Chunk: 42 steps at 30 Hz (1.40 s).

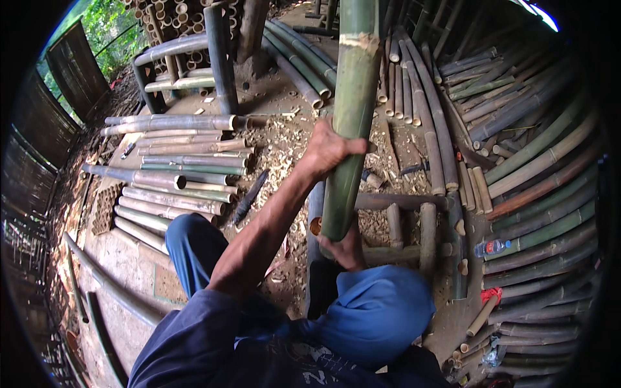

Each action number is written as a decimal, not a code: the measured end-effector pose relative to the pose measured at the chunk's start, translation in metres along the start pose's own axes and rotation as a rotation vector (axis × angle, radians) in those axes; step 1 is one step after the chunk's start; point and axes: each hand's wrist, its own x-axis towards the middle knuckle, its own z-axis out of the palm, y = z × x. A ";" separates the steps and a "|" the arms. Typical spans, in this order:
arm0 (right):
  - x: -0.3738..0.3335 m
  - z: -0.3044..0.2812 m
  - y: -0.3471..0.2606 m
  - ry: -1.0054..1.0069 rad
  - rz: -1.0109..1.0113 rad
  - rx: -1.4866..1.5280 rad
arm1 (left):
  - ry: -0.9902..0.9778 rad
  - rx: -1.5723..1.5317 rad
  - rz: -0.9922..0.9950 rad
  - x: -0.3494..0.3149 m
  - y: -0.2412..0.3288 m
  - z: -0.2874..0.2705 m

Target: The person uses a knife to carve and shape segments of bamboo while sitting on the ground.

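A thick green bamboo pole (354,84) rises steeply in front of me, its upper end running out of the picture's top edge. My left hand (333,147) is wrapped round its middle, thumb across the front. At the pole's lower end my right hand (346,249) grips it; my knee hides that forearm, and some fingers are out of sight. Right beside the lower end is the open mouth of a bamboo tube (315,225). A dark, long-bladed tool (251,197) lies on the shavings to the left.
Cut bamboo poles (187,155) lie in rows at left, with more stacked at right (543,252). A low bamboo frame (404,202) stands beside my right knee. Shavings (278,152) cover the ground. Farther back is a bamboo bench (178,48). A plastic bottle (493,248) rests on the right-hand poles.
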 end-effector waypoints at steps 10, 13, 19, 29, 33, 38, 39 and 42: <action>0.058 -0.027 -0.001 -0.325 0.063 0.088 | 0.003 0.125 0.186 -0.037 0.003 -0.005; 0.061 -0.018 -0.002 -0.349 0.074 0.045 | 0.001 0.172 0.175 -0.043 -0.005 -0.018; 0.056 0.001 0.016 -0.331 0.069 0.008 | -0.064 0.159 0.194 -0.057 -0.018 -0.031; 0.058 0.006 0.025 -0.352 0.056 0.002 | -0.001 0.072 0.210 -0.056 -0.041 -0.033; 0.065 0.002 0.037 -0.350 0.039 -0.090 | 0.000 0.043 0.231 -0.052 -0.047 -0.032; 0.059 0.009 0.027 -0.319 0.040 -0.123 | -0.033 0.052 0.193 -0.052 -0.045 -0.040; 0.060 0.013 0.032 -0.324 0.047 -0.100 | -0.028 0.020 0.201 -0.053 -0.046 -0.041; 0.058 0.014 0.045 -0.325 0.073 -0.026 | -0.024 -0.064 0.263 -0.054 -0.053 -0.031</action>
